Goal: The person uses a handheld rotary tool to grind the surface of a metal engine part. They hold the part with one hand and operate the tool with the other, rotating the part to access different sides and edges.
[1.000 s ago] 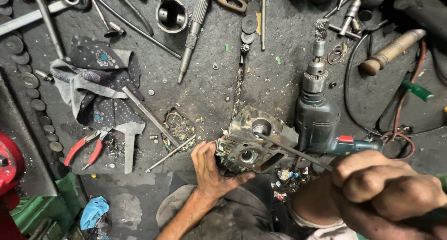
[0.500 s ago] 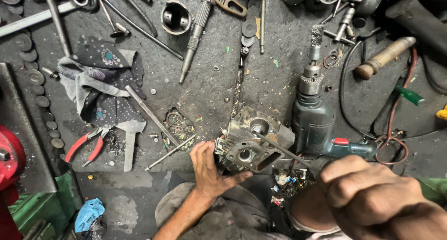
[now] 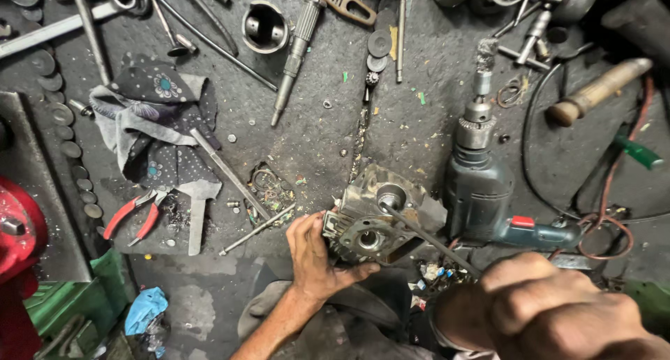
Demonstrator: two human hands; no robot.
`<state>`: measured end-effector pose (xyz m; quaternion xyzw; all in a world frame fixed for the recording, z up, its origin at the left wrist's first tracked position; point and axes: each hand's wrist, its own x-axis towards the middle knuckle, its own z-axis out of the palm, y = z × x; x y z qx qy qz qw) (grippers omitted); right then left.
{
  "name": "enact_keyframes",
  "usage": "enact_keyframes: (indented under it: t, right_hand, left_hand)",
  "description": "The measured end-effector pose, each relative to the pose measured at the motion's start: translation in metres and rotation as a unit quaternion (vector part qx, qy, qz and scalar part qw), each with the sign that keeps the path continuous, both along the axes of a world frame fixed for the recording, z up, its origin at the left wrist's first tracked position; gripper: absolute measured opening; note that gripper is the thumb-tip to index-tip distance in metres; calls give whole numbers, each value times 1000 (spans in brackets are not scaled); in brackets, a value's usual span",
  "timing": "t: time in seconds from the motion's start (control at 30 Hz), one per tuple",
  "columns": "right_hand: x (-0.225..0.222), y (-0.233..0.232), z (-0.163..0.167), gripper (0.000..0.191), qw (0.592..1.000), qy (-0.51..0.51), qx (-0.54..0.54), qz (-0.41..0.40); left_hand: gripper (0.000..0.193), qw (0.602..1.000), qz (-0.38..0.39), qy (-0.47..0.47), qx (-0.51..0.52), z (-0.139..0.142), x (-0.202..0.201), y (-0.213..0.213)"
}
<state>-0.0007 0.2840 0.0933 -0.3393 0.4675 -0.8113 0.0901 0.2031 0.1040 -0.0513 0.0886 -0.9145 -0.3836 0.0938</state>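
My left hand grips the left side of a dirty metal engine part that rests on the dark floor in front of me. My right hand is a closed fist low at the right, close to the camera, around the handle end of a long thin metal tool. The tool's tip sits in a round opening on top of the engine part. A blue electric drill lies just to the right of the part, chuck pointing away from me.
Red-handled pliers, a patterned cloth, a piston, rods, wrenches and washers lie scattered on the floor. A wooden-handled tool and cables lie at the right. A red object and a green crate stand at the left.
My right fist has shifted slightly left and nearer the camera. My left hand stays on the engine part, and the tool stays in its opening.
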Motion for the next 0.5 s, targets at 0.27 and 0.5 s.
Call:
enact_keyframes:
  t: [0.27,0.5]
  right_hand:
    - [45,53,-42,23,989,35,36,-141]
    - [67,-3,-38,24,953,70,-39,-293]
  left_hand:
    - [136,1000,1,-4,3,4,-2,3]
    - [129,998,40,40,-39,10,-10,6]
